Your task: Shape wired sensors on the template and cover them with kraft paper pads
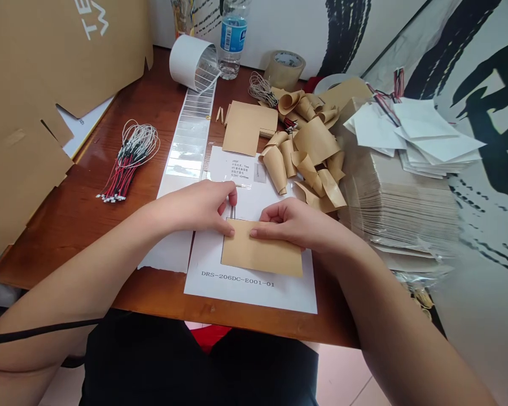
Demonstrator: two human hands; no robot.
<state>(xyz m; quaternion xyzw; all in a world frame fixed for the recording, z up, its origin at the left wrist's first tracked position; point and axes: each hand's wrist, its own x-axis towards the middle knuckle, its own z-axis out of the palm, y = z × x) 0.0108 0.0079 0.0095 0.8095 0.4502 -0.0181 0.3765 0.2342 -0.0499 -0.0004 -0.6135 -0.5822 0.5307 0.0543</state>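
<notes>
A brown rectangular sheet (265, 251) lies tilted slightly over a white printed page (220, 296) near the table's front edge. My left hand (201, 207) is closed at the sheet's upper left corner, with the thumb pressing on it. Two thin leads (232, 212) rise from the sheet's top edge beside that thumb. Along the same edge, my right hand (294, 225) grips the sheet, its thumb on top and its other fingers curled behind. Lettering shows on the page below the sheet. What the curled fingertips touch is partly hidden.
Wire bundles with white connectors (125, 163) lie left. A label roll (195, 62) trails a strip frontward. Curled brown papers (309, 152) and flat brown sheets (241, 127) sit behind my hands. At right stands a thick stack (406, 197); a water bottle (233, 39) and tape roll (284, 67) stand behind.
</notes>
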